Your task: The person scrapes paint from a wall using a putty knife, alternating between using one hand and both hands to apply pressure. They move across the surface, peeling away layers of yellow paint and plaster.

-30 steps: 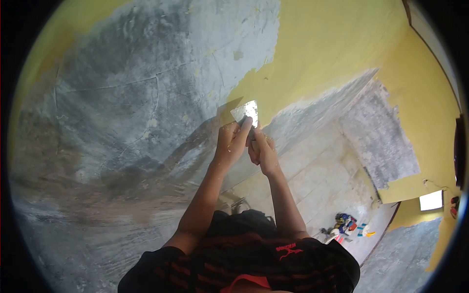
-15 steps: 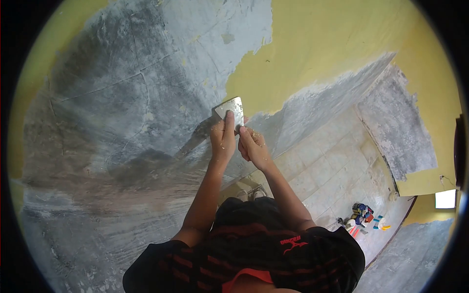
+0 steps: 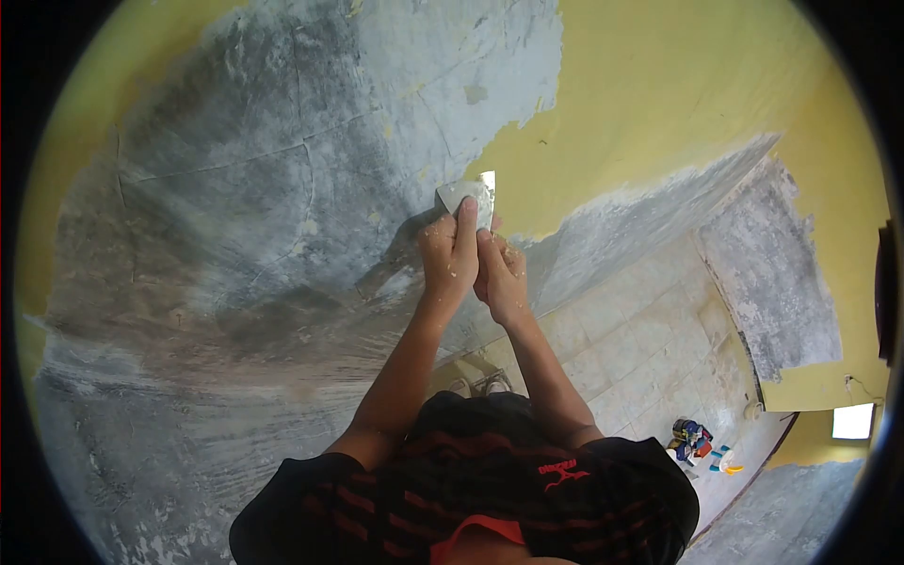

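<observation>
The scraper [image 3: 468, 196] has pushed toward one o'clock, reaching the yellow paint [image 3: 650, 85] edge. Left hand [image 3: 450, 256] and right hand [image 3: 502, 278] both clench it against the wall [image 3: 235, 188].

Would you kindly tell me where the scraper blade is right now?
In the head view, the scraper blade sits just above centre, held by both hands against the wall at the yellow paint's edge.

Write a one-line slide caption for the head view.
Both hands, left hand and right hand, press a metal scraper against the wall at the edge of the yellow paint.
</observation>
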The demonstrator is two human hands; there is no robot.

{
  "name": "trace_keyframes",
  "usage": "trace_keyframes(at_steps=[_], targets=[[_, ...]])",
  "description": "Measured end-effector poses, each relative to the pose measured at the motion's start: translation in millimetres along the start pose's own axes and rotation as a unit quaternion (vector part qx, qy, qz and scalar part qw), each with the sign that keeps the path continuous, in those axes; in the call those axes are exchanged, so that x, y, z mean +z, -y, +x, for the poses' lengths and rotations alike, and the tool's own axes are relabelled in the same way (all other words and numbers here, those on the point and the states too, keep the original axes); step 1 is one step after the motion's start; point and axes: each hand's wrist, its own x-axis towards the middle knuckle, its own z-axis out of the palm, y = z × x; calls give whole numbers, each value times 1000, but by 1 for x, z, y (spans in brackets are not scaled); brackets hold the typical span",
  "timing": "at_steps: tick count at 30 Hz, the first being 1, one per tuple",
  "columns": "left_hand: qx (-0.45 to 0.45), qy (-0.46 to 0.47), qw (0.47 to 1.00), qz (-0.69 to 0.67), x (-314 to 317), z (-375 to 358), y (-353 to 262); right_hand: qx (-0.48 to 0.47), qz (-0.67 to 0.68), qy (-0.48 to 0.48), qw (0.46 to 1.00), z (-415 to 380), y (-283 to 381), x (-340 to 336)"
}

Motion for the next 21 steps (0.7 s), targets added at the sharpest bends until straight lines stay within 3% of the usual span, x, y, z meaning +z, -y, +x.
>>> trace_keyframes(at_steps=[2,5,14,18,20,21], targets=[[54,-51,990,-121,14,-6,22,8,-21,4,1000,-6,-2,-4],[28,-59,987,-148,19,-17,32,44,-25,4,999,-10,-7,-8],[-3,-36,987,-158,12,-12,9,51,-62,-35,996,-12,-1,0],[-9,-33,987,-155,16,4,14,-1,-88,-34,996,-2,15,4],[77,-69,985,-139,14,19,-5,-33,-104,-36,993,9,34,12],[77,-69,985,-141,11,22,-24,-39,-83,-26,995,13,49,19]])
